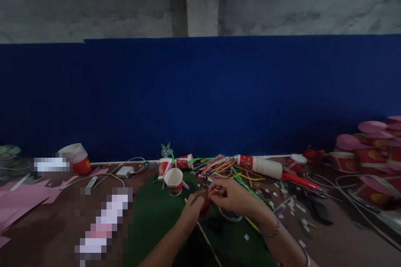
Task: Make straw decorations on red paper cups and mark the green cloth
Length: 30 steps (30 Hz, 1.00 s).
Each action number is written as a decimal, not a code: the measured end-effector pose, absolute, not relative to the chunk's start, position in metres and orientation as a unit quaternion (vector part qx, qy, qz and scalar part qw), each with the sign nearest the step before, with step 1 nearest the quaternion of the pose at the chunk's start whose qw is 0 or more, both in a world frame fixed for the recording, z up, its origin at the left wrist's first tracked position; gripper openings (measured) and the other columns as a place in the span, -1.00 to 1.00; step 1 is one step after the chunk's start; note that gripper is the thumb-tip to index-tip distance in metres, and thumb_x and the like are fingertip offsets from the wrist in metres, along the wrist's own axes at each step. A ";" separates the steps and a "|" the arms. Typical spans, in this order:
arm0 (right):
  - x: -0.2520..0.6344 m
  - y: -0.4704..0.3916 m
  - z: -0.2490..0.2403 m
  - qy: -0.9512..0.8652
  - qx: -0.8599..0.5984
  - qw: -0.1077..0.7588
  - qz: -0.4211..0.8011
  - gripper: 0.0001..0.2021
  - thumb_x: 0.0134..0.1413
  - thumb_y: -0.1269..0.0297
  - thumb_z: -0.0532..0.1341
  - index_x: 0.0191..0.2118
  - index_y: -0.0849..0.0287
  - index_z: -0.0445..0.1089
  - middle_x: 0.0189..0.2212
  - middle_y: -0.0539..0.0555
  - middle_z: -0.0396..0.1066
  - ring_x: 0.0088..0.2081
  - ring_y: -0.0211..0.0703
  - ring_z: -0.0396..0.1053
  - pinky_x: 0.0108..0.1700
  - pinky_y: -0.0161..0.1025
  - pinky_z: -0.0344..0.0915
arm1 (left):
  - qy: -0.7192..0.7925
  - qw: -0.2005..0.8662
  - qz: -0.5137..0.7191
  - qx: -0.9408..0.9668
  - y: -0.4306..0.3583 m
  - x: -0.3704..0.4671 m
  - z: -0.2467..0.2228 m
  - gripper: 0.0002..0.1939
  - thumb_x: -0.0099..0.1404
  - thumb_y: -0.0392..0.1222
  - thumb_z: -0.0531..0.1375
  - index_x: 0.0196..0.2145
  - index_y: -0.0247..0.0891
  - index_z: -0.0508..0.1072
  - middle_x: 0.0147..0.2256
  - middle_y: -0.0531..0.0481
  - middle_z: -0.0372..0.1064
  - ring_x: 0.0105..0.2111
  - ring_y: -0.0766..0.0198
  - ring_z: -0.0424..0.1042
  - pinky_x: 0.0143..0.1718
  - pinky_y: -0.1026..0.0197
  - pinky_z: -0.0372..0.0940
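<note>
My left hand (192, 210) curls around a dark red object (205, 204), possibly a paper cup, though shadow and fingers hide most of it. Against its upper side, my right hand (232, 195) is closed in a pinch on a small orange-red strip (210, 193). The two hands almost meet above a green mat (150, 217). Below them a thin pale stick (208, 242) slants toward me. Just beyond my left hand, a white-and-red paper cup (173, 180) stands upright, mouth facing me.
Colourful straws (219, 169) lie heaped behind my hands. A stack of paper cups (266, 167) rests on its side, near red-handled scissors (299, 180) and paper scraps. Pink-topped cups (371, 152) crowd the right; pink paper (28, 200) and a phone-like pixelated patch (105, 225) lie left.
</note>
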State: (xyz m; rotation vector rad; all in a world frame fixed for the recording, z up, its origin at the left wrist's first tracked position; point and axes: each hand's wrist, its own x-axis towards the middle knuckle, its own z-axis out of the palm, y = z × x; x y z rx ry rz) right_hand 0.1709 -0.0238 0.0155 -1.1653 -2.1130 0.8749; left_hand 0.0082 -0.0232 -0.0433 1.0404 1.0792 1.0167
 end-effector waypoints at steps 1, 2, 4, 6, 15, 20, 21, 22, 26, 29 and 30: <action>0.171 -0.024 0.017 -0.790 -0.437 0.291 0.315 -0.86 -0.07 0.42 0.15 -0.35 0.16 0.43 -0.65 -0.10 0.32 -0.61 -0.36 0.19 -0.57 -0.43 0.03 | 0.447 0.619 0.434 0.478 -0.023 0.008 -0.043 -0.73 0.02 -0.01 0.22 -0.51 -0.28 0.32 -0.67 0.18 0.12 -0.67 0.46 0.10 -0.66 0.40 -0.05; 0.170 -0.024 0.018 -0.791 -0.439 0.299 0.305 -0.88 -0.07 0.41 0.15 -0.37 0.16 0.43 -0.64 -0.09 0.32 -0.60 -0.36 0.18 -0.56 -0.43 0.03 | 0.425 0.618 0.432 0.501 -0.023 0.007 -0.044 -0.72 0.02 0.00 0.23 -0.49 -0.28 0.32 -0.67 0.19 0.11 -0.68 0.47 0.07 -0.67 0.40 -0.08; 0.170 -0.025 0.020 -0.791 -0.440 0.306 0.296 -0.89 -0.06 0.41 0.16 -0.40 0.16 0.43 -0.63 -0.09 0.33 -0.59 -0.36 0.18 -0.54 -0.42 0.04 | 0.378 0.604 0.435 0.550 -0.023 0.007 -0.045 -0.69 0.04 0.03 0.24 -0.45 -0.27 0.30 -0.66 0.20 0.10 -0.68 0.48 0.03 -0.67 0.40 -0.09; 0.170 -0.025 0.021 -0.790 -0.441 0.304 0.298 -0.90 -0.05 0.41 0.16 -0.40 0.16 0.43 -0.64 -0.09 0.34 -0.59 -0.35 0.20 -0.53 -0.41 0.04 | 0.361 0.575 0.450 0.580 -0.022 0.007 -0.047 -0.66 0.08 0.07 0.23 -0.41 -0.28 0.30 -0.61 0.17 0.14 -0.65 0.47 0.06 -0.64 0.39 -0.03; 0.174 -0.021 0.021 -0.781 -0.447 0.308 0.308 -0.56 -0.08 0.36 0.21 0.02 0.16 0.31 -0.64 -0.13 0.29 -0.59 -0.33 0.17 -0.50 -0.39 0.05 | 0.443 0.494 0.444 0.603 -0.022 0.006 -0.042 -0.55 0.14 0.21 0.12 -0.44 -0.31 0.37 -0.62 0.10 0.25 -0.70 0.42 0.12 -0.68 0.35 -0.01; 0.175 -0.019 0.017 -0.786 -0.442 0.319 0.293 -0.51 -0.08 0.41 0.16 0.06 0.12 0.27 -0.59 -0.12 0.30 -0.55 -0.32 0.17 -0.47 -0.37 0.08 | 0.449 0.514 0.472 0.558 -0.019 0.006 -0.040 -0.52 0.04 0.23 0.19 -0.51 -0.32 0.37 -0.66 0.10 0.25 -0.70 0.45 0.07 -0.68 0.36 -0.08; 0.175 -0.019 0.016 -0.785 -0.443 0.321 0.291 -0.51 -0.08 0.42 0.15 0.06 0.11 0.26 -0.58 -0.11 0.31 -0.55 -0.32 0.18 -0.46 -0.37 0.09 | 0.450 0.522 0.477 0.545 -0.018 0.007 -0.041 -0.53 0.03 0.23 0.20 -0.51 -0.32 0.37 -0.66 0.11 0.25 -0.70 0.45 0.07 -0.68 0.36 -0.09; 0.175 -0.019 0.016 -0.785 -0.443 0.322 0.290 -0.50 -0.09 0.42 0.15 0.07 0.11 0.26 -0.56 -0.10 0.32 -0.53 -0.31 0.19 -0.45 -0.36 0.10 | 0.448 0.530 0.482 0.534 -0.018 0.007 -0.042 -0.54 0.03 0.22 0.20 -0.51 -0.31 0.37 -0.66 0.11 0.25 -0.70 0.45 0.06 -0.68 0.36 -0.10; 0.175 -0.020 0.018 -0.786 -0.442 0.325 0.284 -0.51 -0.11 0.44 0.17 0.04 0.10 0.30 -0.52 -0.08 0.35 -0.49 -0.30 0.24 -0.41 -0.35 0.13 | 0.439 0.542 0.487 0.525 -0.017 0.008 -0.048 -0.56 0.07 0.20 0.19 -0.49 -0.30 0.34 -0.67 0.12 0.26 -0.70 0.46 0.04 -0.67 0.36 -0.13; 0.174 -0.022 0.022 -0.786 -0.445 0.327 0.278 -0.52 -0.12 0.43 0.18 0.02 0.11 0.32 -0.49 -0.05 0.36 -0.47 -0.28 0.25 -0.39 -0.35 0.14 | 0.442 0.530 0.477 0.545 -0.018 0.008 -0.047 -0.55 0.10 0.21 0.17 -0.55 -0.29 0.29 -0.71 0.14 0.19 -0.69 0.45 0.04 -0.66 0.35 -0.14; 0.174 -0.023 0.023 -0.787 -0.446 0.326 0.275 -0.52 -0.12 0.43 0.19 0.02 0.11 0.32 -0.48 -0.04 0.37 -0.46 -0.28 0.26 -0.37 -0.34 0.15 | 0.443 0.524 0.474 0.552 -0.018 0.008 -0.046 -0.54 0.11 0.21 0.16 -0.57 -0.29 0.28 -0.71 0.15 0.16 -0.69 0.45 0.04 -0.65 0.35 -0.12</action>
